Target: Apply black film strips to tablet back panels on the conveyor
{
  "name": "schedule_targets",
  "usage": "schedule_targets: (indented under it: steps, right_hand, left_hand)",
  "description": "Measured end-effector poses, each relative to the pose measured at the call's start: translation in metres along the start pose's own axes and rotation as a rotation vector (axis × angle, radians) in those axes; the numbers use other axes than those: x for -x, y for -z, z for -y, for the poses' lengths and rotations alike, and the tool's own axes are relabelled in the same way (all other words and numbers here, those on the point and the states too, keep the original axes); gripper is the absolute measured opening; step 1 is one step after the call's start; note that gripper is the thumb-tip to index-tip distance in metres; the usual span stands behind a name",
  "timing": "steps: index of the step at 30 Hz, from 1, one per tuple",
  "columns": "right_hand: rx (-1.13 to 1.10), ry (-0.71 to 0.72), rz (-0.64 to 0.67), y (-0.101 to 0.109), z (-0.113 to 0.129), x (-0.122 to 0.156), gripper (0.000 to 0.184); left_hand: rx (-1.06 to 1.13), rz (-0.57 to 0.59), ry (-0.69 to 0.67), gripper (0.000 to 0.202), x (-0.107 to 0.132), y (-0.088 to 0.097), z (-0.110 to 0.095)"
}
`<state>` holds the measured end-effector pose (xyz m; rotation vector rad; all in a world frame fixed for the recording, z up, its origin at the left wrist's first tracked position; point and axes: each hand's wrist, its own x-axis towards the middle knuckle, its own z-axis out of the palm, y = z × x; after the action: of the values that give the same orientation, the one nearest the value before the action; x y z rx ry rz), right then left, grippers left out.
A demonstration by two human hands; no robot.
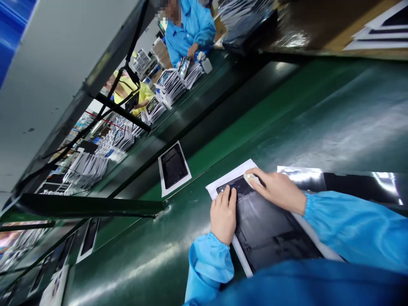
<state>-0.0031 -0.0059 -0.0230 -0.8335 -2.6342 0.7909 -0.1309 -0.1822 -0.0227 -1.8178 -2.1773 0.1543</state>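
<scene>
You're pressing your open left hand (pixel 223 216) on the stiff, fragile-looking black panel (pixel 270 229), which is lying on white paper (pixel 230 182) on the green belt (pixel 287 127). Your right hand (pixel 277 191) is grasping a white pad (pixel 251 179); the panel's edges look safest to hold.

Two bare hands only: one left hand (pixel 223 214), one right hand (pixel 277 191). One small white pad (pixel 250 178) under the right hand. One dark panel (pixel 270 225) under both hands, one more dark panel (pixel 174 166) nearby on the green belt (pixel 127 263), further ones at its left edge, too blurred for exact counting. About five stacks of panels (pixel 170 87) on the far belt (pixel 216 68). One white bottle (pixel 205 63). Two co-workers (pixel 188 36), (pixel 130 91).
</scene>
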Motion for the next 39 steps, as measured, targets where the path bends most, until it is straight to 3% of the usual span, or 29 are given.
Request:
schedule_targets:
  steps: [6, 13, 17, 21, 25, 33, 37, 39]
  right_hand:
    - [-0.003, 0.014, 0.007, 0.000, 0.005, 0.008, 0.036]
    - [-0.103, 0.001, -0.027, -0.001, 0.000, 0.014, 0.032]
    - [-0.243, -0.081, -0.098, 0.001, -0.012, 0.017, 0.033]
    - [-0.388, -0.194, -0.193, 0.005, -0.024, 0.018, 0.037]
    - [-0.463, -0.206, -0.220, 0.006, -0.023, 0.016, 0.035]
    - [-0.498, -0.131, -0.280, -0.002, -0.025, 0.012, 0.030]
    - [-0.513, -0.127, -0.314, -0.008, -0.033, 0.014, 0.033]
    - [-0.517, -0.118, -0.330, -0.011, -0.035, 0.018, 0.035]
  left_hand:
    - [0.008, -0.033, 0.015, 0.052, -0.001, -0.002, 0.000]
    - [0.043, 0.059, 0.052, 0.057, -0.003, 0.007, -0.001]
    - [0.029, 0.071, 0.065, 0.057, -0.008, 0.012, -0.001]
    - [0.001, 0.034, 0.027, 0.052, -0.018, 0.016, -0.019]
    - [0.007, -0.047, -0.072, 0.043, -0.026, 0.014, -0.045]
    - [-0.097, -0.070, -0.011, 0.052, -0.048, -0.005, -0.050]
    - [0.010, -0.132, -0.120, 0.060, -0.024, -0.003, -0.051]
    - [0.107, -0.135, -0.014, 0.071, 0.003, -0.003, -0.043]
